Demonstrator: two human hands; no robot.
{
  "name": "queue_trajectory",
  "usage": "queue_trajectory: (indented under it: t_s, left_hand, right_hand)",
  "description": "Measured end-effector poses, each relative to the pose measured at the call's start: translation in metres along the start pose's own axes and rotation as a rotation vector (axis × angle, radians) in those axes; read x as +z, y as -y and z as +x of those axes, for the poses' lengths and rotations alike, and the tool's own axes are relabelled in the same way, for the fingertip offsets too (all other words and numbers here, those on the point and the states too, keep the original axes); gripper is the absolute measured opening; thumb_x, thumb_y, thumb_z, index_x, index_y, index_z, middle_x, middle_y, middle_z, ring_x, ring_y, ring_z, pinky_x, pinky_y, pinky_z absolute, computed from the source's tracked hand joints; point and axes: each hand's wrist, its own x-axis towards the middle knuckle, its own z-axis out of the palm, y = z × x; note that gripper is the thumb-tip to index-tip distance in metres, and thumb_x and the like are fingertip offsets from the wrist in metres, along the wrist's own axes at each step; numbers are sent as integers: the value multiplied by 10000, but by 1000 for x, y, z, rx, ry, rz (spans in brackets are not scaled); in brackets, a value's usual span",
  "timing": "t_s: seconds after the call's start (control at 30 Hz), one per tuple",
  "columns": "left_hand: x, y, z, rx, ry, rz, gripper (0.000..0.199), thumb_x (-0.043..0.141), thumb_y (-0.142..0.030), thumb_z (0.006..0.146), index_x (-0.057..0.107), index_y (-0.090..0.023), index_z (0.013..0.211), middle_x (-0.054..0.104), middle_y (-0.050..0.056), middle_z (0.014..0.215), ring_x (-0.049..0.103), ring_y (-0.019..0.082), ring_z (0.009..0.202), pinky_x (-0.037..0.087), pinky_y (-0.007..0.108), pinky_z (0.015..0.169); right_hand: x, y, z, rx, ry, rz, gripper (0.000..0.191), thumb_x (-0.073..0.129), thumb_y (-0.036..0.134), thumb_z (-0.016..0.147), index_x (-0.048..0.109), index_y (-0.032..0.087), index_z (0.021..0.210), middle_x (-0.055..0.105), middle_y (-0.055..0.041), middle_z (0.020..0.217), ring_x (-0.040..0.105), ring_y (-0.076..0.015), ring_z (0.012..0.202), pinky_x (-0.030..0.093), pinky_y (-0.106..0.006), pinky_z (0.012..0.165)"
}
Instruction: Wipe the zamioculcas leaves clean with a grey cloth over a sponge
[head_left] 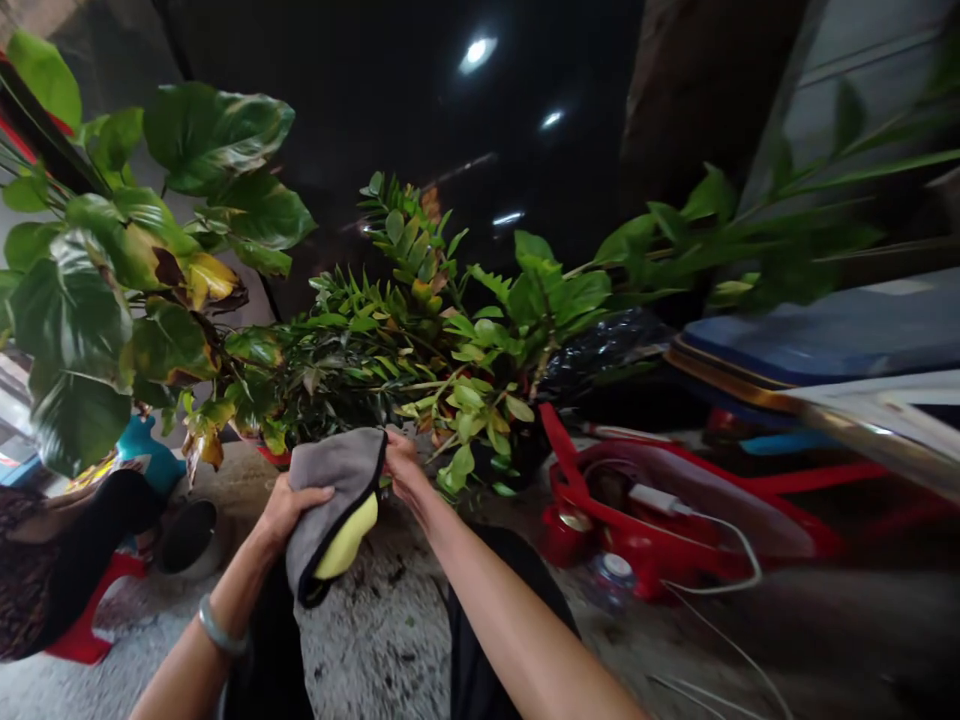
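Because the soft grey cloth [337, 470] with black edging and a yellow underside looks light, floppy and hard to break, its edges seem best to hold, with the left hand [286, 510] gripping its left side and the right hand [405, 465] its top right corner, above the rough grey floor [367, 650].

The single view looks out from head height above the person's own knees [529, 565], facing forward and tilted down; the left hand [286, 508] and right hand [406, 466] lie near the lens, below and left of centre, with both forearms [517, 610] running in from the bottom edge; the plants [471, 392] stand farther off, across the middle; the field is wide, reaching a seated person [82, 545] at far left and a red basket [690, 550] at right.
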Motion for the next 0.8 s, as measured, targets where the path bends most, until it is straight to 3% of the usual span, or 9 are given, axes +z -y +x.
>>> queue_trajectory:
  t_s: [0.07, 0.17, 0.23, 0.3, 0.4, 0.5, 0.57, 0.67, 0.8]
  left_hand:
    - [-7, -8, -6, -1, 13, -31, 516, 987, -321, 475, 840, -121, 927, 852, 135, 932, 798, 310, 798, 647, 376, 766]
    - [-7, -53, 5, 134, -105, -93, 556, 989, -357, 506, 824, -140, 990, 852, 109, 927, 796, 287, 778, 649, 354, 744]
    - [1, -85, 21, 253, -196, -149, 566, 978, -371, 536, 813, -153, 1031, 850, 84, 927, 797, 269, 808, 648, 334, 762]
    - [11, -101, 37, 298, -234, -176, 560, 973, -360, 521, 808, -150, 1012, 841, 67, 886, 787, 251, 783, 643, 322, 742]
    - [22, -84, 49, 191, -171, -72, 507, 980, -326, 465, 805, -127, 897, 818, 73, 793, 749, 234, 691, 618, 316, 670]
    - [22, -45, 42, 46, -24, 67, 469, 987, -321, 455, 816, -116, 841, 823, 107, 808, 759, 258, 730, 615, 330, 706]
    - [17, -31, 33, -10, 66, 84, 480, 983, -340, 484, 835, -119, 883, 837, 127, 868, 778, 287, 788, 625, 355, 754]
    - [11, -46, 30, 26, 102, 48, 524, 981, -361, 497, 846, -142, 953, 848, 123, 929, 788, 311, 831, 633, 374, 779]
    - [17, -87, 51, 216, -42, -34, 555, 985, -370, 489, 828, -167, 981, 845, 80, 920, 779, 279, 819, 631, 344, 769]
  right_hand:
    - [-11, 2, 6, 19, -114, 31, 240, 758, 333, 701, 690, 208, 895, 618, 37, 567, 561, -144, 466, 372, -213, 397]
    - [-21, 11, 16, 17, -238, 85, 316, 764, 348, 717, 669, 239, 998, 735, -7, 777, 694, -168, 644, 471, -207, 476]
    - [-22, 18, 21, -11, -257, 163, 379, 772, 361, 733, 660, 277, 1086, 763, -3, 875, 730, -174, 728, 539, -226, 546]
    - [-19, 24, 25, -51, -223, 280, 436, 778, 358, 740, 652, 308, 1154, 765, 20, 884, 732, -173, 733, 571, -248, 574]
    - [-15, 26, 28, -77, -140, 394, 415, 800, 306, 710, 673, 282, 1104, 755, 33, 811, 714, -167, 682, 580, -259, 569]
    - [-15, 21, 28, -43, -139, 374, 305, 826, 231, 647, 678, 232, 914, 721, 30, 683, 691, -172, 608, 577, -269, 559]
    - [-17, 18, 26, -11, -154, 346, 246, 820, 191, 621, 667, 216, 812, 696, 28, 610, 672, -175, 550, 567, -273, 536]
    - [-21, 15, 19, 39, -141, 302, 200, 791, 126, 606, 683, 192, 760, 673, 19, 551, 647, -166, 489, 539, -259, 489]
    - [-25, 20, 10, 81, -105, 260, 224, 771, 85, 626, 720, 172, 826, 708, -1, 604, 656, -148, 493, 540, -238, 469]
